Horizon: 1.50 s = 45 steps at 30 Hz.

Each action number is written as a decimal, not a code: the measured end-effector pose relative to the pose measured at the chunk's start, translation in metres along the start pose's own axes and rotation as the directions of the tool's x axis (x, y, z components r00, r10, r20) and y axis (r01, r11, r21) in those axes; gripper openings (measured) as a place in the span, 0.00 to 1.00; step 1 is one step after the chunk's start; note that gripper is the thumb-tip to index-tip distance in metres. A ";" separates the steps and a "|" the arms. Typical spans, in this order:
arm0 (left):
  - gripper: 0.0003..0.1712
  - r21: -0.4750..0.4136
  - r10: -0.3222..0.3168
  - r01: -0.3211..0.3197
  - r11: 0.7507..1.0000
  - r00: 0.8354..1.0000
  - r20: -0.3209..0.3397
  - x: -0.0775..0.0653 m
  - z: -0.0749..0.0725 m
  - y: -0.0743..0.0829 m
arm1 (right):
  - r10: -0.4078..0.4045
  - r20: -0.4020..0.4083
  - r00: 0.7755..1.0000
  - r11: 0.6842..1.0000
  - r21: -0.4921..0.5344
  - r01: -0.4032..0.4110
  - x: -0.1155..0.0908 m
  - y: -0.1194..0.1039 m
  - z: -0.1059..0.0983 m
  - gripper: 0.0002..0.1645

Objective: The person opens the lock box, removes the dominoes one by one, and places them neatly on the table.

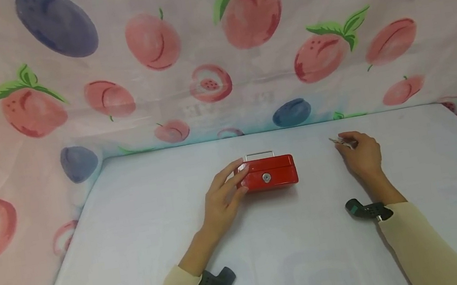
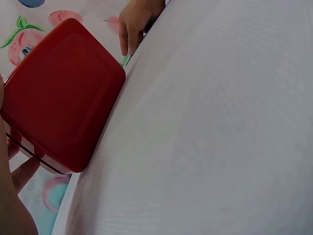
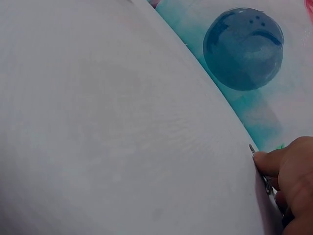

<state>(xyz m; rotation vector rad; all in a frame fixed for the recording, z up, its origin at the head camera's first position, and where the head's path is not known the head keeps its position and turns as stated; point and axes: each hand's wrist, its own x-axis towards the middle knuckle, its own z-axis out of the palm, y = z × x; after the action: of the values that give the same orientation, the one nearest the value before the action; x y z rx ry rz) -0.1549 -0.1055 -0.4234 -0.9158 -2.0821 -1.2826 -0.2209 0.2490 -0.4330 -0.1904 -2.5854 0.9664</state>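
Red box [image 1: 279,181]: left of you-facing centre-right, on the far half of the tabletop [image 1: 306,235]. The lock [image 1: 266,177] shows plainly to the head view, and the wire handle [image 1: 259,153] stands out on the far side. By the left wrist view the box appears tipped back, a broad plain face toward you; you cannot tell whether its lower edge is resting on the surface or just off it.

Left hand [image 1: 220,201]: clamped on the left end of the box, fingers spread across it, thumb at the near side.

Right hand [image 1: 362,153]: well apart from the box, out to its right, thumb and finger pinching the keys [image 1: 342,142]. One slim metal tip pokes out past your fingertips, pointing left toward the box; the rest is partly hidden by the fingers.

Step in hand, as judged: you steady the box on one side while taking charge of the keys on the other. The next move seems to call for a secure pinch, tip left free of the fingers, and a firm left hold so the box does not rock. Possible trouble: loose keys swivelling in the pinch.
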 end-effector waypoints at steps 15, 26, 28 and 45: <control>0.24 0.002 0.012 -0.012 1.000 1.000 -0.005 0.001 0.000 0.001 | -0.024 0.020 1.000 1.000 -0.005 0.024 -0.002 -0.002 -0.002 0.15; 0.25 0.003 0.001 -0.001 1.000 1.000 -0.004 -0.001 -0.002 0.002 | 0.032 0.069 0.997 0.999 0.022 -0.033 -0.005 -0.005 -0.006 0.17; 0.25 0.001 0.004 -0.004 1.000 1.000 -0.004 -0.001 -0.001 0.002 | 0.072 0.059 0.996 0.996 0.045 -0.075 -0.005 -0.006 -0.007 0.17; 0.25 0.013 0.010 -0.010 1.000 1.000 0.004 -0.001 0.000 0.000 | 0.017 -0.103 0.995 0.979 0.206 0.004 -0.009 -0.037 -0.022 0.13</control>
<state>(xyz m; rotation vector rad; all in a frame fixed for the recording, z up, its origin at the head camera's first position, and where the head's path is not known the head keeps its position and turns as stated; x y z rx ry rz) -0.1544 -0.1060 -0.4235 -0.9227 -2.0833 -1.2617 -0.2042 0.2322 -0.3967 -0.1887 -2.3728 1.1855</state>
